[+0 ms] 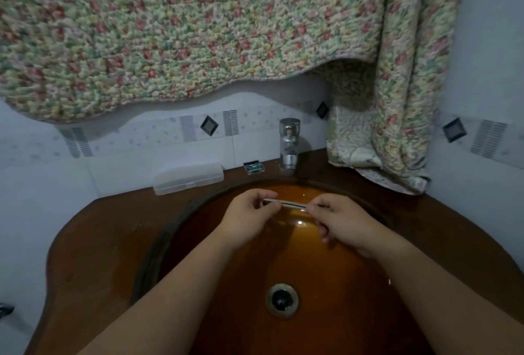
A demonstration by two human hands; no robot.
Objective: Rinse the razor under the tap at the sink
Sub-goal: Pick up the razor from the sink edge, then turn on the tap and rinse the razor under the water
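Holding the razor [285, 203] pinched at each end — left hand [249, 214], right hand [344, 221] — mid-frame over the sink [354, 283], I judged rinsing not begun; next, the tap [289, 142] needed opening.

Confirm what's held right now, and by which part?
The razor, pinched at both ends over the sink: left hand on its left end, right hand on its right end. The middle is bare.

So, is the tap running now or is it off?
It looks off: no stream shows below the tap, and the razor held by both hands over the sink looks dry.
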